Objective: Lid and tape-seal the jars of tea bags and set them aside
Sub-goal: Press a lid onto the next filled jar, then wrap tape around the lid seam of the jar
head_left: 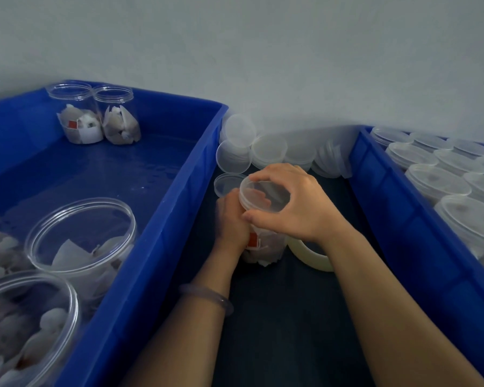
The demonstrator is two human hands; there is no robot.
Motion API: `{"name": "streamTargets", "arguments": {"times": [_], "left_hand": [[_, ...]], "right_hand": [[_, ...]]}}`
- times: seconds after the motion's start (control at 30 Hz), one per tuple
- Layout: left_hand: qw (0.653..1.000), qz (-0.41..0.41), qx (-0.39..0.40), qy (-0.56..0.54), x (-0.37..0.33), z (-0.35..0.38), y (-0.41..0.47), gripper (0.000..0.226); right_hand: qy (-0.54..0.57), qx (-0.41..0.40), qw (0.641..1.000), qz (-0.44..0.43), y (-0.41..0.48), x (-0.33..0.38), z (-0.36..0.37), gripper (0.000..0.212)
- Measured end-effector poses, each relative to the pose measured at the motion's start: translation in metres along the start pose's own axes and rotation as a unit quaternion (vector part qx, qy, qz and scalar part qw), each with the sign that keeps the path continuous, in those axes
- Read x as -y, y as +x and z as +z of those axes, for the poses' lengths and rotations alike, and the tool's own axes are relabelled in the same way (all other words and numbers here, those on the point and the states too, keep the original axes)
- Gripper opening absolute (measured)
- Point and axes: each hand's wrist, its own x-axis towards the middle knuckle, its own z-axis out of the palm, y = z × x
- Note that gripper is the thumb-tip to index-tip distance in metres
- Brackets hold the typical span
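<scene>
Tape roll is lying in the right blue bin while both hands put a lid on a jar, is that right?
No. The head view shows the tape roll lying on the dark table beside the jar, while the left hand and right hand put a lid on it.

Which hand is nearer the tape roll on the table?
Right. The right hand grips the lid, and its wrist passes over the tape roll. The left hand holds the jar on the side away from the roll.
</scene>
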Motion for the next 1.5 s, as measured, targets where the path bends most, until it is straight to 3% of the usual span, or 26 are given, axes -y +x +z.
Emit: {"name": "streamTargets", "arguments": {"times": [0.1,0.2,0.3,0.4,0.47,0.53,0.67,0.8,0.83,0.93,1.0,1.1,1.23,1.5], "left_hand": [[1.0,0.008,0.014,-0.003,-0.001,-0.002,-0.003,0.032],[0.997,-0.044,0.017,-0.059,-0.002,-0.001,-0.005,0.029],[0.999,-0.037,-0.015,0.01,-0.002,0.003,-0.006,0.021],[0.998,-0.05,-0.047,0.003,-0.006,0.006,-0.01,0.027],[0.991,-0.08,-0.102,-0.038,-0.007,0.006,-0.012,0.033],[0.975,-0.114,-0.15,-0.116,-0.014,0.009,-0.014,0.038],[0.981,-0.076,-0.166,-0.066,-0.021,0.012,-0.02,0.034],[0.97,0.054,-0.232,0.049,-0.019,-0.001,-0.042,0.015],[0.975,0.08,-0.197,0.061,-0.019,-0.002,-0.05,0.016],[0.991,0.088,0.0,0.103,-0.023,0.001,-0.072,0.006],[0.982,0.075,0.11,0.135,-0.023,0.002,-0.077,0.029],[0.955,0.083,0.237,0.159,-0.022,0.004,-0.078,0.062],[0.961,0.109,0.21,0.139,-0.024,0.006,-0.076,0.064],[0.985,0.084,0.112,0.095,-0.027,0.005,-0.076,0.047]], "right_hand": [[0.014,-0.01,1.0,-0.004,-0.001,-0.002,0.002,0.056],[0.031,-0.049,0.998,-0.004,-0.006,-0.001,0.009,0.053],[0.001,-0.125,0.992,0.024,-0.01,0.006,0.021,0.055],[-0.004,-0.128,0.99,0.051,-0.018,0.004,0.022,0.081],[0.07,-0.091,0.984,0.135,-0.035,-0.011,0.017,0.099],[0.097,-0.044,0.969,0.222,-0.059,-0.033,0.013,0.089],[-0.102,0.127,0.961,0.225,-0.088,-0.058,0.014,0.062],[-0.052,0.09,0.971,0.216,-0.091,-0.056,0.013,0.037],[-0.019,0.079,0.972,0.223,-0.093,-0.054,0.012,0.034],[0.058,0.018,0.977,0.204,-0.099,-0.045,0.012,0.043],[0.101,-0.027,0.982,0.158,-0.103,-0.039,0.014,0.047],[0.2,-0.084,0.967,0.135,-0.105,-0.034,0.014,0.026],[0.274,-0.101,0.949,0.122,-0.105,-0.033,0.013,0.039],[0.215,-0.096,0.965,0.111,-0.107,-0.031,0.02,0.03]]}}
